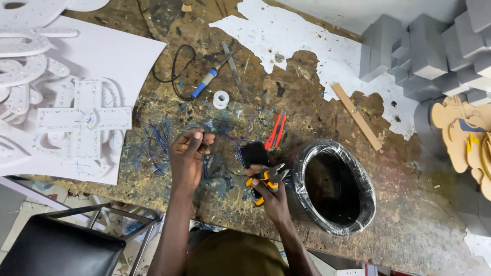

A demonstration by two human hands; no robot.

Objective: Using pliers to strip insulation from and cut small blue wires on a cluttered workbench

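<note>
left hand [188,158] raised over stained workbench [307,102], fingertips pinched on thin dark wire [205,148]. right hand [272,197] closed around orange-and-black pliers [264,180], just beside black wire coil [335,186]. small black box [254,153] between hands; red cutters [275,132] near behind it.

Workbench [409,225] fills view. Left hand [186,158] at centre, pinching wire [207,145]. Right hand [271,197] just right of it, gripping pliers [263,180]. Box [254,153] on bench directly behind pliers. Wire coil [335,186] touching right hand, on its right. Cutters [275,131] behind box. Tape roll [221,98] and soldering iron [209,77] farther back. Wood strip [356,116] behind coil. Foam blocks [434,51] back right. Cross letter [84,122] on sheet [123,56], far left. Chair [61,250] below bench, left.
</note>
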